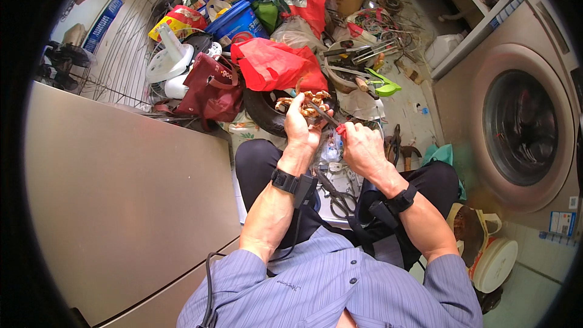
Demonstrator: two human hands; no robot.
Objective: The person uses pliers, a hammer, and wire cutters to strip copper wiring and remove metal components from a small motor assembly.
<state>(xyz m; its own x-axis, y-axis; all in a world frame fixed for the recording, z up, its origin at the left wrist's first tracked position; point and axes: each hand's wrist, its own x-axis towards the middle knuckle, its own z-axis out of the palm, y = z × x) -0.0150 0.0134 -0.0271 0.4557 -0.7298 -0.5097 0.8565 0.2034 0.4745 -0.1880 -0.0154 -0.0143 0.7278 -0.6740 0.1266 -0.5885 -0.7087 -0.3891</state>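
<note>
In front of my knees, my left hand (300, 126) is closed around a shiny golden-brown, knobbly piece (314, 99) of irregular shape; its kind I cannot make out. My right hand (364, 150) grips the red handle of a screwdriver-like tool (327, 115). Its dark shaft points up and left, with the tip at the golden-brown piece. Whether the tip touches the piece or lies just over it is unclear. Behind my left hand lies a black tyre (264, 109) with a red plastic bag (276, 64) on top of it.
Black-handled scissors (343, 201) and small parts lie between my knees. A hammer (410, 153) and pliers (395, 144) are right of my right hand. A dark red bag (209, 91) and blue tub (240, 22) stand back left. The washing machine (461, 109) bounds the right, a large beige panel (127, 188) the left.
</note>
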